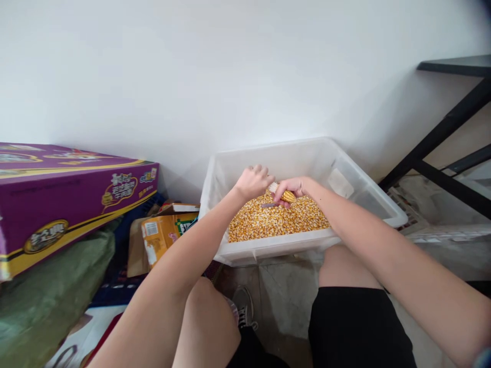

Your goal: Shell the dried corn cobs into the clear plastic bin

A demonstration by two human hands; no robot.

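A corn cob is held over the plastic tub; yellow kernels cover its right end, and its left part looks pale and stripped. My right hand is wrapped round the cob near the middle. At the pale end my left hand is closed, its fingers curled over the cob. Just below the hands shows a thin greyish-purple object whose kind I cannot make out. Loose corn kernels form a thick layer in the translucent tub.
The tub stands against a white wall. On the left are a purple carton, a green bag and an orange packet. A black metal frame rises on the right. My knees flank the tub's near side.
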